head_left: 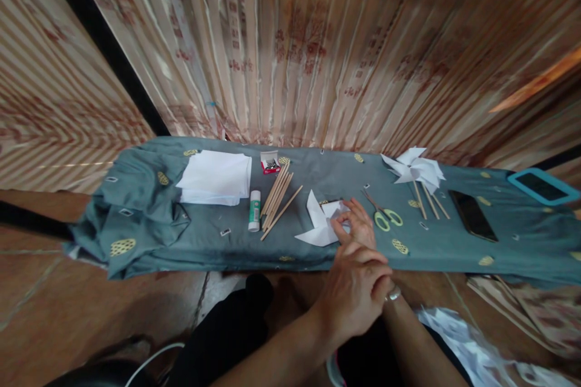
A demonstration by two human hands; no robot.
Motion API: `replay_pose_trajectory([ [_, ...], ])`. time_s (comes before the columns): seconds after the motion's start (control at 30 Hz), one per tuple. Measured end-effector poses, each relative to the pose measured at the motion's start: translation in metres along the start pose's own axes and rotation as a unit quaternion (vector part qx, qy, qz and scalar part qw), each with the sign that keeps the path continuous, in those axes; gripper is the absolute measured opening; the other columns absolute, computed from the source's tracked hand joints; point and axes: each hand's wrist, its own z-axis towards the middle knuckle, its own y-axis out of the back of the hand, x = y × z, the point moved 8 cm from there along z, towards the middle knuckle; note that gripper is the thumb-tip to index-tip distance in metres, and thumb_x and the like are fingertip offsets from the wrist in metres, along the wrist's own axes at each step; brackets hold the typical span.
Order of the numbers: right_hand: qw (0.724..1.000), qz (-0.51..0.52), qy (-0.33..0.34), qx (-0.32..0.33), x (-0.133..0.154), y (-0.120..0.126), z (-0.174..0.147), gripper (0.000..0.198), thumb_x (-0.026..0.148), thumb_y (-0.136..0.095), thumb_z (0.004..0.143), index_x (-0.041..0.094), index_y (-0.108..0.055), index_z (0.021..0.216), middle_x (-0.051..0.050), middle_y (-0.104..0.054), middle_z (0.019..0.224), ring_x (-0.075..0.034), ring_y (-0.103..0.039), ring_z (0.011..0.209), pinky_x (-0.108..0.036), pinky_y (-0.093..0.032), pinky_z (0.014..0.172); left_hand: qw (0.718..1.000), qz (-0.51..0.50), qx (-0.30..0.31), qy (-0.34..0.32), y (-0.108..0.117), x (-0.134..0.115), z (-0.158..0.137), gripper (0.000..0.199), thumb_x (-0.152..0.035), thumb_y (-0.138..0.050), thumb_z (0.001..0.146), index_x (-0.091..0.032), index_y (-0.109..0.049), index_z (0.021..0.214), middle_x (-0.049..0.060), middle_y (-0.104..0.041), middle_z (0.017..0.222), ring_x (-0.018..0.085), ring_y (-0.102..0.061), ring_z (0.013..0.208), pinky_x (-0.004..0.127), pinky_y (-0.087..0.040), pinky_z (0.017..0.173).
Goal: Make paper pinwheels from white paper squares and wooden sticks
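A folded white paper pinwheel point(320, 231) lies near the front edge of the cloth-covered bench, its pointed blades spread. My right hand point(356, 224) is over its right side, thumb and forefinger bent together at a paper blade. Across my right wrist lies my left hand point(356, 290), its fingers wrapped round it just above a silvery bracelet point(394, 293). The left palm is turned away, so what is under it is hidden. Scissors point(385, 217) with green-yellow handles lie to the right of the pinwheel.
Left of the pinwheel are wooden sticks point(278, 196), a glue stick point(255, 211), a small red box point(270, 162) and white paper sheets point(215, 176). To the right lie finished pinwheels point(415, 166) on sticks, a dark phone point(472, 216) and a blue-framed tablet point(542, 186).
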Motion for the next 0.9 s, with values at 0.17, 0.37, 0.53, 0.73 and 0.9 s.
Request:
replay_pose_trajectory([
  [0.17,0.999,0.023,-0.022,0.002,0.003,0.008,0.006,0.024,0.038,-0.056,0.086,0.022,-0.055,0.068,-0.012,-0.065,0.119,-0.029,-0.048,0.128,-0.05,-0.039,0.104,1.0,0.004,-0.031,-0.001,0.015,0.007,0.004,0.014,-0.012,-0.058,0.083,-0.015,-0.071,0.088,0.005,-0.072,0.098,0.02,-0.059,0.095,0.037,-0.048,0.088],
  [0.37,0.996,0.066,-0.061,-0.018,0.0,0.012,0.012,0.03,0.046,-0.048,0.088,0.021,-0.061,0.078,-0.014,-0.068,0.112,-0.028,-0.056,0.118,-0.048,-0.042,0.102,0.999,0.01,-0.051,0.011,0.031,0.019,0.004,0.015,-0.012,-0.058,0.083,-0.016,-0.071,0.091,0.007,-0.072,0.102,0.02,-0.059,0.097,0.037,-0.048,0.09],
  [0.53,0.991,0.09,-0.095,-0.033,-0.002,0.015,0.016,0.031,0.046,-0.051,0.085,0.021,-0.062,0.071,-0.013,-0.071,0.106,-0.028,-0.062,0.109,-0.046,-0.045,0.097,0.999,0.022,-0.047,0.017,0.034,0.022,0.003,0.015,-0.012,-0.059,0.083,-0.016,-0.072,0.089,0.006,-0.073,0.101,0.02,-0.06,0.096,0.038,-0.049,0.09],
  [0.73,0.983,0.115,-0.121,-0.072,-0.002,0.028,0.019,0.029,0.04,-0.05,0.086,0.018,-0.068,0.085,-0.013,-0.071,0.109,-0.026,-0.065,0.103,-0.043,-0.047,0.095,0.995,0.021,-0.095,0.026,0.067,0.029,0.009,0.014,-0.016,-0.063,0.082,-0.016,-0.073,0.093,0.009,-0.073,0.099,0.021,-0.061,0.098,0.039,-0.047,0.094],
  [0.9,0.982,0.09,-0.148,-0.079,-0.022,0.045,0.015,0.031,0.036,-0.051,0.083,0.017,-0.069,0.1,-0.012,-0.073,0.105,-0.026,-0.067,0.095,-0.043,-0.05,0.089,0.968,-0.042,-0.213,0.124,0.115,0.065,0.006,0.019,-0.02,-0.064,0.079,-0.021,-0.073,0.096,0.006,-0.072,0.105,0.022,-0.062,0.103,0.041,-0.045,0.099],
])
